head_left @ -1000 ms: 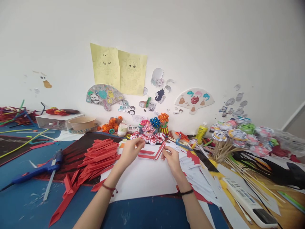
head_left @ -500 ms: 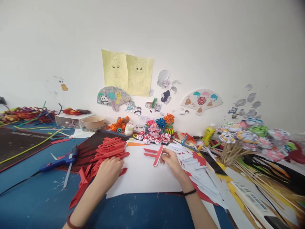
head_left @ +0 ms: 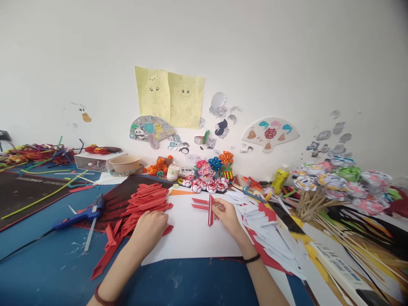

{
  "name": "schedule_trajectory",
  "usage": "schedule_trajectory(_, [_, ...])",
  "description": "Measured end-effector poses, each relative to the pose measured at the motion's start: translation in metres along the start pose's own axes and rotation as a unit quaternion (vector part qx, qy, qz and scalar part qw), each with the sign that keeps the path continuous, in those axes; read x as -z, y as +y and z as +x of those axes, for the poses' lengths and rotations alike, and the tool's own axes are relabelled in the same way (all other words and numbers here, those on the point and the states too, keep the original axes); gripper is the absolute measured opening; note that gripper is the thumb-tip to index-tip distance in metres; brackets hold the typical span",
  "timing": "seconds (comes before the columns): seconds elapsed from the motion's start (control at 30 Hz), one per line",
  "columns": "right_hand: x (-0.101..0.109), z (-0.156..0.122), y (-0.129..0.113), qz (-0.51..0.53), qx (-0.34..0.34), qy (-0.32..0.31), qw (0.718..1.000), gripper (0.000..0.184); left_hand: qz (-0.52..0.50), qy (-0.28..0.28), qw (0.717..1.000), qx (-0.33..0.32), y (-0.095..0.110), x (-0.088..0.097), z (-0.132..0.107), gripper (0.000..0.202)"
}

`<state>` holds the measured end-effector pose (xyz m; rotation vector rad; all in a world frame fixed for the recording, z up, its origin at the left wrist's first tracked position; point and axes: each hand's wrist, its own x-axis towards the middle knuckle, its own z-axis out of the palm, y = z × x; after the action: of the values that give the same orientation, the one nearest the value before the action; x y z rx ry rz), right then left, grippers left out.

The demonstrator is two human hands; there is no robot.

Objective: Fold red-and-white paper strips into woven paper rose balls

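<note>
In my right hand (head_left: 225,216) is a folded red paper strip (head_left: 210,211) with white edges, pinched between thumb and fingers and held upright. Two more red strips (head_left: 199,201) lie side by side just left of it, on a large white sheet of paper (head_left: 188,238). My left hand (head_left: 151,229) rests at the right edge of a heap of folded red paper strips (head_left: 145,199). Its fingers are curled down, and their tips are hidden, so what they hold, if anything, cannot be made out. One red strip end pokes out beside it.
A blue glue gun (head_left: 78,216) lies at left. White folded paper pieces (head_left: 264,229) spread at right, near a power strip (head_left: 346,274) and paper flowers on sticks (head_left: 334,187). Small flowers (head_left: 210,185), a bowl (head_left: 124,165) and a yellow bottle (head_left: 280,179) stand along the wall.
My right hand has turned the red strip from slanted to nearly upright and shifted it slightly left. My left hand has moved slightly right beside the heap.
</note>
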<state>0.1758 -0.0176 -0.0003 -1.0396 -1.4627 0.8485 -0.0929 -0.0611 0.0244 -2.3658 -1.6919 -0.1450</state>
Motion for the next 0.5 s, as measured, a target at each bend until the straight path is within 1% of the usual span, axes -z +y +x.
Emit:
schedule_trajectory(0.1, [-0.001,-0.001,-0.001,-0.031,0.022,0.031,0.999,0.018,0.005,0.029,0.999,-0.031,0.015,0.003,0.013,0.021])
schedule_trajectory(0.17, [-0.002,-0.001,-0.005,-0.008,0.024,0.047,0.999,0.016,-0.014,0.041,0.997,-0.056,0.029,0.004,0.026,0.026])
schedule_trajectory(0.2, [-0.001,-0.001,-0.008,0.029,0.021,0.052,0.998,0.016,-0.029,0.044,0.996,-0.07,0.037,0.003,0.034,0.027])
schedule_trajectory(0.27, [0.004,-0.001,-0.014,0.154,0.014,0.062,0.986,0.016,-0.071,0.052,0.991,-0.097,0.057,-0.001,0.05,0.025])
schedule_trajectory(0.3, [0.009,-0.001,-0.018,0.238,0.012,0.069,0.969,0.016,-0.099,0.056,0.986,-0.121,0.068,-0.004,0.059,0.024])
schedule_trajectory(0.33, [0.015,0.0,-0.021,0.324,0.013,0.085,0.942,0.015,-0.13,0.059,0.979,-0.147,0.08,-0.007,0.067,0.023])
schedule_trajectory(0.37, [0.023,0.0,-0.023,0.395,0.013,0.088,0.915,0.014,-0.158,0.059,0.971,-0.171,0.093,-0.01,0.075,0.023])
schedule_trajectory(0.43, [0.04,0.001,-0.026,0.494,0.04,0.091,0.864,0.011,-0.171,0.056,0.963,-0.203,0.122,-0.015,0.088,0.022])
schedule_trajectory(0.5, [0.057,0.003,-0.025,0.553,0.079,0.108,0.822,0.013,-0.177,0.06,0.956,-0.227,0.151,-0.019,0.099,0.019])
